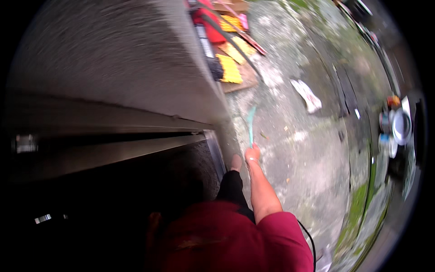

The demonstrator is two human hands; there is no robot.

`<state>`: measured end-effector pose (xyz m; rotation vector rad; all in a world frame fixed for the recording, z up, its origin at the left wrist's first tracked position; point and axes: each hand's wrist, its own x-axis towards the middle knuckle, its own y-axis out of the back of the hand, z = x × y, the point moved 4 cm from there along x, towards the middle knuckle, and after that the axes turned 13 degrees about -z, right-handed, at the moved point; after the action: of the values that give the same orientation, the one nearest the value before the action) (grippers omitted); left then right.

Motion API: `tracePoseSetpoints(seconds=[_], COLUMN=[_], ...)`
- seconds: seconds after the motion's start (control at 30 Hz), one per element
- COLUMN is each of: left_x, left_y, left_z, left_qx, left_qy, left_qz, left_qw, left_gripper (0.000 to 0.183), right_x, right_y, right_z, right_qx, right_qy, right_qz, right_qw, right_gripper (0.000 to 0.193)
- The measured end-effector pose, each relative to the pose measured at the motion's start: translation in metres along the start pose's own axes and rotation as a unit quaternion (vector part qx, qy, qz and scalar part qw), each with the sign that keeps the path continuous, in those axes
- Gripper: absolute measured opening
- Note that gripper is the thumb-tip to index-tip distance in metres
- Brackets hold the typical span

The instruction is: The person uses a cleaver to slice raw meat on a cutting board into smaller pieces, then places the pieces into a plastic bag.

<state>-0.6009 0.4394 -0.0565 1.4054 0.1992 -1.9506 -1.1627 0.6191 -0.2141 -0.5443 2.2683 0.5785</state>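
My right arm reaches forward from a dark red sleeve, and my right hand (253, 153) is closed around one end of a slim teal strip or stick (251, 124). Motion blur hides its exact kind. Its far end widens slightly and points ahead, over the concrete ground. Deep shadow by the doorway covers my left side; a dim brownish patch (154, 221) there may be part of my left arm, but no fingers show. One bare foot (236, 162) is just left of my right hand.
A grey wall (136, 54) and metal door frame (215, 152) border the left. Yellow cloths (230, 69) and a red item (211, 26) lie ahead beside the wall. A white cloth-like piece (307, 95) lies on the concrete. Metal containers (401, 126) stand far right, near mossy ground (355, 213).
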Motion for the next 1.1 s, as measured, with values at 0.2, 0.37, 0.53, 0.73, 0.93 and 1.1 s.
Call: tracePoseSetpoints(seconds=[0.2,0.37,0.53,0.73,0.93,1.1], left_x=[-0.027,-0.006,0.048,0.072,0.088,0.080], left_y=[-0.019,-0.040,-0.018,0.022,0.065,0.081], left_z=[-0.022,-0.037,-0.072,-0.149,-0.216,-0.257], left_qx=[-0.135,-0.165,-0.065,0.024,0.007,-0.060], left_qy=[-0.074,-0.116,-0.194,-0.206,-0.193,-0.115], left_qz=[0.015,0.002,-0.002,0.109,0.260,0.351], left_qw=[0.988,0.980,0.979,0.972,0.946,0.927], left_gripper=[0.017,0.019,0.020,0.023,0.025,0.028], right_x=[0.023,0.010,-0.061,-0.161,-0.222,-0.271], right_y=[-0.028,-0.016,-0.142,-0.269,-0.367,-0.446], right_z=[0.054,0.035,-0.005,-0.035,-0.048,-0.049], right_qx=[-0.239,-0.630,-0.628,-0.734,-0.688,-0.718], right_qy=[0.155,0.225,0.207,0.349,0.385,0.345], right_qz=[-0.210,-0.325,-0.381,-0.436,-0.511,-0.505], right_qw=[0.935,0.668,0.647,0.386,0.343,0.333], right_gripper=[0.038,0.038,0.040,0.040,0.039,0.034])
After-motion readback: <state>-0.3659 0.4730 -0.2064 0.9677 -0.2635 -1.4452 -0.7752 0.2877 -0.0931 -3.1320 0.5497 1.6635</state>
